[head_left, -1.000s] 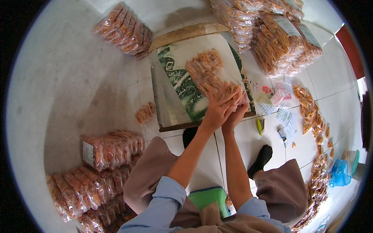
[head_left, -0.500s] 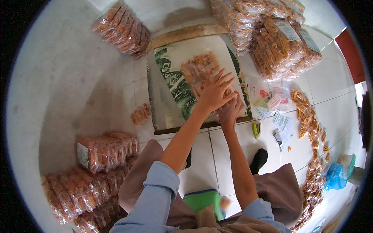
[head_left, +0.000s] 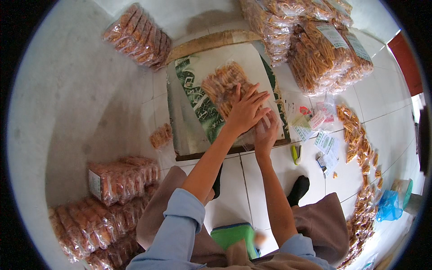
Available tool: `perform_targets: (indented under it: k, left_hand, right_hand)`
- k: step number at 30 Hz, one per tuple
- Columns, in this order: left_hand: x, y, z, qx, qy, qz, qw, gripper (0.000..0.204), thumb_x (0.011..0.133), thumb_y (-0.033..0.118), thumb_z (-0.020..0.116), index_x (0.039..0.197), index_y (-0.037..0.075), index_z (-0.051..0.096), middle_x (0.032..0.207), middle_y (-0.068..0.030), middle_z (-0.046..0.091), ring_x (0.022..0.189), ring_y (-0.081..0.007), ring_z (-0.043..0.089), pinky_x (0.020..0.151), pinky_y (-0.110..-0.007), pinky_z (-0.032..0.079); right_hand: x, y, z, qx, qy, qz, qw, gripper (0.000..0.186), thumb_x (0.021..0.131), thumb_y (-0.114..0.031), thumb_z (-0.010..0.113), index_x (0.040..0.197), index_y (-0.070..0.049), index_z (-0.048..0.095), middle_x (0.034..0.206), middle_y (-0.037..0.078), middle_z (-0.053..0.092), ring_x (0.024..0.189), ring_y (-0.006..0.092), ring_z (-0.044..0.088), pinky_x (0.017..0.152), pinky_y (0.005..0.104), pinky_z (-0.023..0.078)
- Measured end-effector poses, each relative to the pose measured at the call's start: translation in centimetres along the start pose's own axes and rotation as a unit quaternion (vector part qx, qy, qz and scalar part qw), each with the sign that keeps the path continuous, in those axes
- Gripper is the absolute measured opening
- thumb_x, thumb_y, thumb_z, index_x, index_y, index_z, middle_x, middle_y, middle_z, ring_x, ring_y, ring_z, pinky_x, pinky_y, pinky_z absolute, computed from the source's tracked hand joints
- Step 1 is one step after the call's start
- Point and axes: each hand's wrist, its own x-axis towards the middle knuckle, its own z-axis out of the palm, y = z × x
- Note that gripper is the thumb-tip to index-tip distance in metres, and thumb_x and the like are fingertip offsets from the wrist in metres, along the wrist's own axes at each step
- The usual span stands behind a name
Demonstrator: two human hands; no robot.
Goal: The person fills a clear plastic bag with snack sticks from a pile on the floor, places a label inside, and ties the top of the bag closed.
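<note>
A clear plastic bag of brown snack sticks (head_left: 221,86) lies on the low board (head_left: 185,140) in front of me. My left hand (head_left: 245,109) rests flat on the near half of the bag, fingers stretched out and spread. Beside it, my right hand (head_left: 267,131) has its fingers curled at the bag's near right end, gripping the loose clear plastic there. Part of the bag is hidden under both hands.
Filled bags (head_left: 321,56) are piled at the far right, with more stacks (head_left: 123,177) on the left and one pack (head_left: 139,36) far left. A green stapler (head_left: 296,155), labels (head_left: 327,143) and loose snack sticks (head_left: 360,144) lie on the tiled floor at right.
My right hand has turned, and its fingers now show more plainly at the bag's end. My left hand stays spread on the bag. The view has shifted slightly.
</note>
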Motion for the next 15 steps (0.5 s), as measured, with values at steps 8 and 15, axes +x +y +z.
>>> perform_targets:
  k: [8, 15]
  left_hand:
    - [0.8, 0.8, -0.2, -0.088, -0.009, 0.024, 0.996, 0.039, 0.091, 0.035, 0.044, 0.12, 0.01, 0.053, 0.125, -0.003, 0.05, 0.13, -0.0227, 0.027, 0.109, -0.048, 0.005]
    - [-4.9, -1.6, -1.1, -0.343, 0.49, -0.338, 0.726, 0.044, 0.094, 0.032, 0.043, 0.129, 0.007, 0.04, 0.122, -0.0111, 0.046, 0.117, -0.0246, 0.04, 0.099, -0.036, 0.03]
  right_hand:
    - [2.9, 4.6, 0.0, 0.329, -0.058, 0.137, 0.932, 0.026, 0.082, -0.008, 0.059, 0.106, -0.001, 0.052, 0.103, 0.01, 0.051, 0.096, 0.0205, 0.055, 0.079, 0.0308, 0.048]
    - [-1.0, 0.9, -2.4, -0.08, -0.185, -0.052, 0.978, 0.035, 0.072, -0.006, 0.068, 0.103, 0.0, 0.054, 0.097, 0.011, 0.056, 0.079, 0.0191, 0.057, 0.066, 0.0316, 0.048]
